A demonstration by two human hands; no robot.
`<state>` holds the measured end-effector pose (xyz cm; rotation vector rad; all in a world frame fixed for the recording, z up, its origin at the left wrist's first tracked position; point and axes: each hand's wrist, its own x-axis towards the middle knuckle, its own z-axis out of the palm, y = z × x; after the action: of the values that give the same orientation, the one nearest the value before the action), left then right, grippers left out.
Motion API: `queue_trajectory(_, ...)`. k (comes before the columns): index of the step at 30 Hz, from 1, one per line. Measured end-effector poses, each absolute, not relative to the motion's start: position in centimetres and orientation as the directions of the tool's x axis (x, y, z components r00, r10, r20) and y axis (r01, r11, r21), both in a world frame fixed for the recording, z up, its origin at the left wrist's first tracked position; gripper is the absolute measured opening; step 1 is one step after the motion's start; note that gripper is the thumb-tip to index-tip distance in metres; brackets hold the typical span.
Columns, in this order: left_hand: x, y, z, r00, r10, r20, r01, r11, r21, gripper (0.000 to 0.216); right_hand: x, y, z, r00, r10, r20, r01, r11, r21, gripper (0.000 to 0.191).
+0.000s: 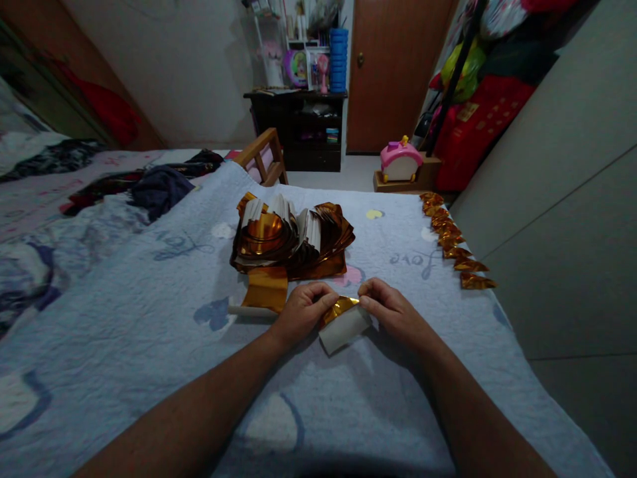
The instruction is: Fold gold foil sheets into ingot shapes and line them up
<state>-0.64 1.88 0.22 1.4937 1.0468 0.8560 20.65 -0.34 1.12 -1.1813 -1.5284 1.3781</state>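
Between my hands is a sheet of gold foil paper [344,330], partly folded, its pale back facing up at the lower part and a shiny gold strip along the top. My left hand [309,307] pinches its upper left side with thumb and fingers. At the upper right corner, my right hand [387,302] grips the same sheet, fingers closed. Just left of my left hand lies a loose gold sheet [267,290] with a curled pale edge. Beyond my hands sits a thick pile of curled gold foil paper [293,239].
Folded gold pieces [455,252] lie in a row along the bed's right edge. A light blue bedcover [164,345] spreads under everything. Dark clothes [162,189] lie at the left. Past the bed stand a wooden chair [271,156], a dark cabinet [298,133] and a pink toy case [399,161].
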Motion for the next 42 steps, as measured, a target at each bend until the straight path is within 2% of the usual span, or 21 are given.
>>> queue_trajectory(3, -0.4, 1.8, 0.1, 0.338, 0.941, -0.003, 0.134, -0.045, 0.990, 0.033, 20.1, -0.3, 0.8, -0.258, 0.961, -0.096, -0.088, -0.123, -0.989, 0.040)
queue_trajectory(5, -0.3, 1.7, 0.1, 0.329, 0.944, 0.009, 0.116, -0.050, 0.992, 0.033, 19.5, -0.3, 0.6, -0.258, 0.956, -0.142, -0.156, -0.186, -0.970, 0.047)
queue_trajectory(9, -0.1, 1.6, 0.0, 0.334, 0.943, 0.008, 0.097, -0.043, 0.994, 0.031, 18.5, -0.4, 0.5, -0.237, 0.964, -0.119, -0.133, -0.154, -0.979, 0.034)
queue_trajectory(12, 0.0, 1.6, 0.0, 0.318, 0.948, -0.016, 0.098, -0.016, 0.995, 0.029, 18.3, -0.4, 0.2, -0.220, 0.973, -0.073, -0.040, -0.084, -0.996, 0.026)
queue_trajectory(14, 0.1, 1.7, -0.1, 0.288, 0.957, -0.029, 0.106, -0.002, 0.994, 0.027, 18.5, -0.5, 0.1, -0.143, 0.990, 0.004, 0.113, 0.020, -0.993, 0.025)
queue_trajectory(15, 0.1, 1.8, -0.2, 0.272, 0.962, -0.035, 0.113, 0.004, 0.994, 0.026, 18.6, -0.6, 0.1, -0.096, 0.992, 0.088, 0.222, 0.107, -0.969, 0.029)
queue_trajectory(17, 0.1, 2.0, -0.3, 0.238, 0.970, -0.047, 0.118, 0.019, 0.993, 0.026, 18.9, -0.9, 0.1, -0.070, 0.950, 0.303, 0.444, 0.302, -0.844, 0.041)
queue_trajectory(19, 0.1, 2.2, -0.4, 0.214, 0.975, -0.066, 0.091, 0.047, 0.995, 0.026, 19.0, -1.2, 0.1, -0.157, 0.879, 0.450, 0.570, 0.453, -0.685, 0.054)
queue_trajectory(21, 0.1, 2.4, -0.3, 0.198, 0.976, -0.092, 0.042, 0.085, 0.995, 0.028, 18.9, -1.6, 0.1, -0.260, 0.829, 0.495, 0.618, 0.536, -0.575, 0.067)
queue_trajectory(23, 0.1, 2.6, -0.2, 0.189, 0.976, -0.111, 0.003, 0.112, 0.994, 0.030, 18.7, -1.9, 0.1, -0.317, 0.804, 0.503, 0.643, 0.572, -0.510, 0.072)
queue_trajectory(27, 0.1, 2.5, -0.2, 0.213, 0.972, -0.099, 0.019, 0.097, 0.995, 0.028, 18.1, -2.1, 0.3, -0.376, 0.786, 0.490, 0.669, 0.597, -0.443, 0.054)
queue_trajectory(32, 0.2, 2.2, -0.6, 0.229, 0.973, 0.020, 0.292, -0.089, 0.952, 0.019, 17.8, -2.0, 0.6, -0.519, 0.778, 0.355, 0.662, 0.628, -0.410, 0.025)
queue_trajectory(36, 0.2, 2.1, -0.6, 0.268, 0.957, 0.112, 0.535, -0.244, 0.809, 0.014, 17.8, -1.9, 0.2, -0.569, 0.765, 0.300, 0.628, 0.640, -0.442, 0.006)
queue_trajectory(42, -0.1, 2.3, -1.0, 0.383, 0.904, 0.192, 0.746, -0.425, 0.512, 0.012, 17.9, -1.6, -0.1, -0.578, 0.775, 0.255, 0.583, 0.611, -0.535, 0.009)
